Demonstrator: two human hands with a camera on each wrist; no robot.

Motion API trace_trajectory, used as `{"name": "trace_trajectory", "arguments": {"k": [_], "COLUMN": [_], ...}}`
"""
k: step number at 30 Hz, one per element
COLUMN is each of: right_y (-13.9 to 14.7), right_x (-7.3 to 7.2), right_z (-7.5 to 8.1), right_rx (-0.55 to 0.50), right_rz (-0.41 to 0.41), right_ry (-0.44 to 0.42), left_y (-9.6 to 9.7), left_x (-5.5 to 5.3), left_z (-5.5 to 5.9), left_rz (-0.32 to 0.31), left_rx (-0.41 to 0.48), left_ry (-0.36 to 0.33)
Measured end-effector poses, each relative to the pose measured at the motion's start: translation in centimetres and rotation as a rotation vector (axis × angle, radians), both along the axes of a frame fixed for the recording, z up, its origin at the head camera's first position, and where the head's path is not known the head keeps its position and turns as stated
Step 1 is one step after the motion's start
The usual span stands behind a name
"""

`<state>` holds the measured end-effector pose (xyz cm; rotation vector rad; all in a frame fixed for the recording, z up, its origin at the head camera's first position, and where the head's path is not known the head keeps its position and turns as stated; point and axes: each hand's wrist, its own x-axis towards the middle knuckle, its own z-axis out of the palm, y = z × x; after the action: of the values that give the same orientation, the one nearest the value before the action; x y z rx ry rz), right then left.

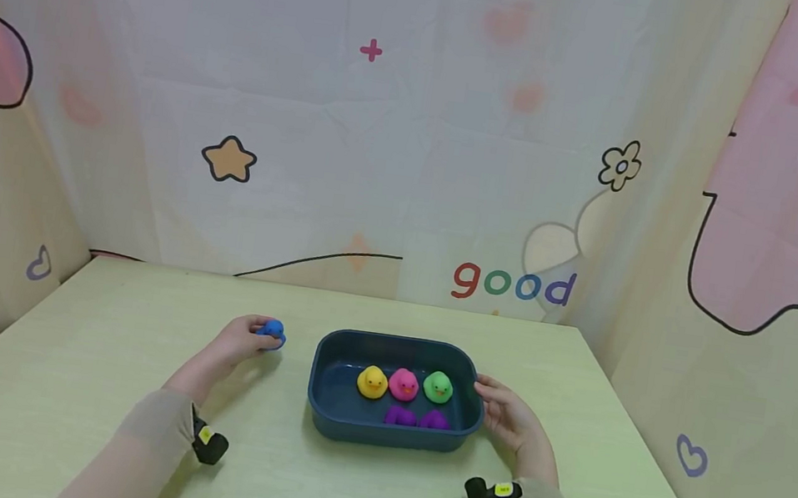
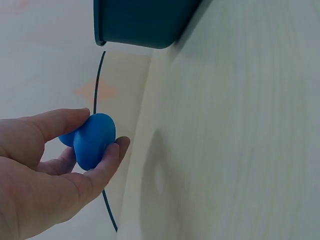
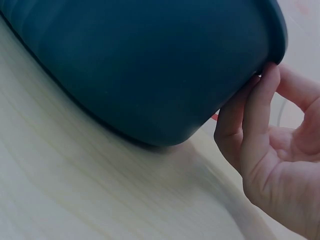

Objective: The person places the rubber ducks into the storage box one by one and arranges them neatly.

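Observation:
My left hand (image 1: pixel 241 340) holds a small blue toy duck (image 2: pixel 95 142) between thumb and fingers, above the table to the left of the container. Its shadow falls on the tabletop. A dark blue rectangular container (image 1: pixel 385 434) sits mid-table. My right hand (image 1: pixel 509 415) grips its right end, with bent fingers (image 3: pixel 257 112) right at the rim. Inside stand a yellow duck (image 1: pixel 372 383), a pink duck (image 1: pixel 404 385) and a green duck (image 1: pixel 438 388) in a row. Two purple toys, one on the left (image 1: pixel 400 417) and one on the right (image 1: pixel 434 420), are partly hidden by the front wall.
The pale wooden table (image 1: pixel 307 489) ends at a printed backdrop (image 1: pixel 376 195) behind, with printed sheets along both sides. Each wrist wears a black camera mount, one on the left (image 1: pixel 210 443) and one on the right (image 1: pixel 490 493).

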<state>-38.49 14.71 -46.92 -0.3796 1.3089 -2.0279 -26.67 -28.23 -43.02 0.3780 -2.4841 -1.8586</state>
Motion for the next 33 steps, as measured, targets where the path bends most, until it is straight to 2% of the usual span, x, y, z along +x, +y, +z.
{"name": "trace_trajectory", "arguments": {"k": [9,15,21,28,33], "right_y": [0.0,0.1,0.1,0.0,0.0], "right_x": [0.0,0.0,0.0,0.1,0.2], "right_z": [0.2,0.1,0.2,0.2,0.3], "right_rx": [-0.011,-0.028,-0.031,-0.033,-0.02], "right_rz": [0.0,0.022,0.018,0.016,0.002], "right_ry": [-0.025,-0.013,-0.011,-0.001,-0.011], "left_y": [1.1,2.6,4.4,6.6,8.4], "left_x": [-0.2,-0.1,-0.2,-0.5,-0.6], "left_z": [0.8,1.8,2.8,3.4,3.3], "left_rz": [-0.027,-0.045,-0.09,-0.148,-0.175], "left_rx": [0.054,0.05,0.052,0.053,0.045], "left_ry": [0.064,0.092,0.117,0.102,0.092]}}
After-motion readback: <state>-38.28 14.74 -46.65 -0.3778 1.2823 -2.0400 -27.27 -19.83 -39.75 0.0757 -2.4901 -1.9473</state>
